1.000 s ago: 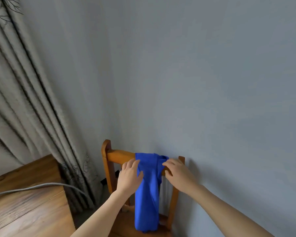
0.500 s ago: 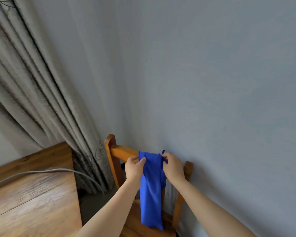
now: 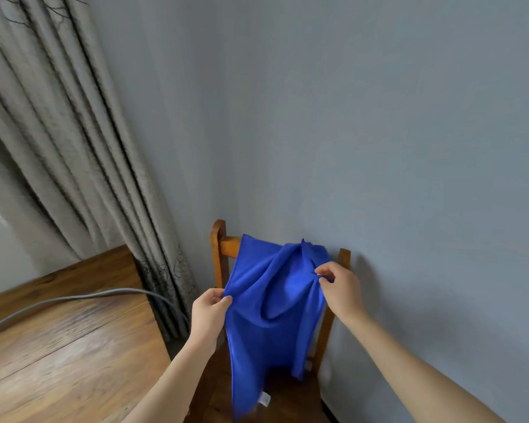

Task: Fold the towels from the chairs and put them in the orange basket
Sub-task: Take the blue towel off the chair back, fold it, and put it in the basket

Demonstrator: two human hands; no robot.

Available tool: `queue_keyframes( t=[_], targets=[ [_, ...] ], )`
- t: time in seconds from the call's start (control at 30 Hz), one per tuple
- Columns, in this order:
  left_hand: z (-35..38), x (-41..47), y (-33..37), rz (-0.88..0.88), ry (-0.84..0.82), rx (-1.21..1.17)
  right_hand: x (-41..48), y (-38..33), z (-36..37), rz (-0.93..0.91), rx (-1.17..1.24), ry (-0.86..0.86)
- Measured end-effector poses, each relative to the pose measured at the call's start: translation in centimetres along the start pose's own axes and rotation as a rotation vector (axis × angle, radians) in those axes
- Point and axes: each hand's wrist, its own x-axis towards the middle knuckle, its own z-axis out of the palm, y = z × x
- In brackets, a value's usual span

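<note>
A blue towel [image 3: 275,300] is seen at the back of a wooden chair [image 3: 219,257], which is set close against a grey wall [image 3: 379,117]. The towel's upper edge is raised to the level of the chair's top rail. Whether it rests on the rail cannot be told, since the rail is mostly covered by the cloth.

The towel's left edge is pinched by the left hand [image 3: 209,312], the cloth being caught between the thumb and the curled fingers [image 3: 216,296]. A gathered fold near the right edge is pinched by the right hand [image 3: 338,288], its fingers [image 3: 324,271] bent narrowly round the cloth. Both hands are held in front of the chair back, apart from one another, and the cloth is spread partway open between them. A deep sagging fold is formed in the middle.

Below the hands the towel hangs in a long strip over the dark seat. A small white label [image 3: 264,398] is shown at its lower hem.

To the left a wooden bench [image 3: 58,361] is seen, with a grey cable [image 3: 74,299] laid across it and carried off its far edge. Behind the bench and just left of the chair a beige pleated curtain [image 3: 74,148] is hung, marked with a dark branch pattern.
</note>
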Motion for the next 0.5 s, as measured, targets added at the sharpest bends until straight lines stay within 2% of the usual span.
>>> queue_keyframes(
  t=[0.23,0.5],
  targets=[
    [-7.9,-3.2,-5.7,-0.073,-0.071,0.067,-9.0,-0.4,-1.5,0.144,-0.058,0.188],
    [-11.4,-6.9,-10.4,-0.174,-0.169,0.146,-16.8,0.6,-1.8,0.335,-0.098,0.219]
  ],
)
